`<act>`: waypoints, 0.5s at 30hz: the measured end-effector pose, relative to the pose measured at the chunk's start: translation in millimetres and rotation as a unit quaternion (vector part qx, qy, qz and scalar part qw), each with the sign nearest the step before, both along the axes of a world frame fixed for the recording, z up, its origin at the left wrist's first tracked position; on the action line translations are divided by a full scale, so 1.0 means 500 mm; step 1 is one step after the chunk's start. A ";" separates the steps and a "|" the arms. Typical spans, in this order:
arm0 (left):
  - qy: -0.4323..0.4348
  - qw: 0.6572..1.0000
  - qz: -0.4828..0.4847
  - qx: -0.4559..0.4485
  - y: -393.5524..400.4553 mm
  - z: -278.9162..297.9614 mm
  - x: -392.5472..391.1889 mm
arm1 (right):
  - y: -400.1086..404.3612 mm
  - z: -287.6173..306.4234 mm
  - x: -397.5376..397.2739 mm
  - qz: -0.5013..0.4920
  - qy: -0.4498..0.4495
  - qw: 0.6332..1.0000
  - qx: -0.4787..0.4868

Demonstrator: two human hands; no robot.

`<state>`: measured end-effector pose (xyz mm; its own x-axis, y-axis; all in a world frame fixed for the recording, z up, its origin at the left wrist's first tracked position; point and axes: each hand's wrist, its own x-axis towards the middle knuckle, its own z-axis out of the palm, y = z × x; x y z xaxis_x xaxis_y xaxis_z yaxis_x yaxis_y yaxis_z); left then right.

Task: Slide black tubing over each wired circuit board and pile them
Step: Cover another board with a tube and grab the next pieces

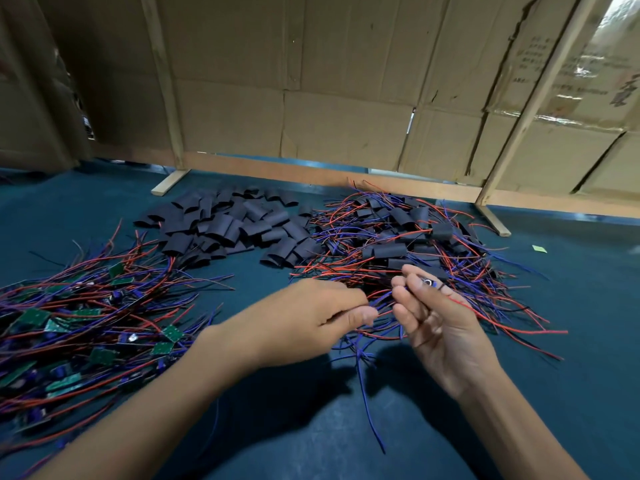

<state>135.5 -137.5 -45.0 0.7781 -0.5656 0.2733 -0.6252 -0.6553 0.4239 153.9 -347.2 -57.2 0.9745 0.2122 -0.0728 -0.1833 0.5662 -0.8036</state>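
Cardboard partition wall on pale wooden frame (346, 98) closes the back of the scene. Below it, dark teal tabletop (311, 427). No bin, tray or box in view from my end; everything lies loose in heaps on the cloth.

Three heaps. Left: bare green circuit boards with red, blue and black leads (86, 317), not yet sleeved. Centre rear: short flattened pieces of black tubing (225, 226). Right: finished pile of sleeved boards (398, 244), wires splaying out all round.

Both hands meet just in front of the finished pile. Left hand (311, 313), grip pinched on a bunch of red and blue wires (377, 306) at the fingertips. Right hand (436, 320), palm turned up, fingers curled round a small wired circuit board (427, 282); a metal-looking part shows between the fingertips. I can't tell whether a sleeve is on it yet; blurred.

My judgement: step in hand is gathering this board's leads for sleeving. To do it well, I'd draw all leads into one tight bundle clear of the neighbouring pile's strays, feed the bundle through the tubing first, then ease the sleeve squarely over the board. Snagging a loose wire from the pile is the likely fault.
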 end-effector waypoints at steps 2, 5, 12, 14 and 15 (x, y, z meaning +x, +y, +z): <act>0.061 0.997 -0.005 -0.048 -0.001 -0.012 0.000 | 0.000 -0.003 0.001 -0.009 -0.017 1.000 -0.004; 0.114 0.982 0.015 -0.153 -0.011 -0.036 -0.007 | 0.011 -0.015 -0.001 -0.005 -0.065 0.996 -0.053; -0.033 0.991 0.078 -0.102 -0.030 -0.077 -0.029 | 0.027 -0.023 -0.022 0.099 -0.082 0.963 -0.235; -0.067 0.992 0.098 -0.047 -0.030 -0.085 -0.031 | 0.028 -0.023 -0.024 0.095 -0.089 0.957 -0.261; -0.081 0.991 0.103 -0.025 -0.031 -0.090 -0.031 | 0.028 -0.024 -0.024 0.084 -0.094 0.955 -0.269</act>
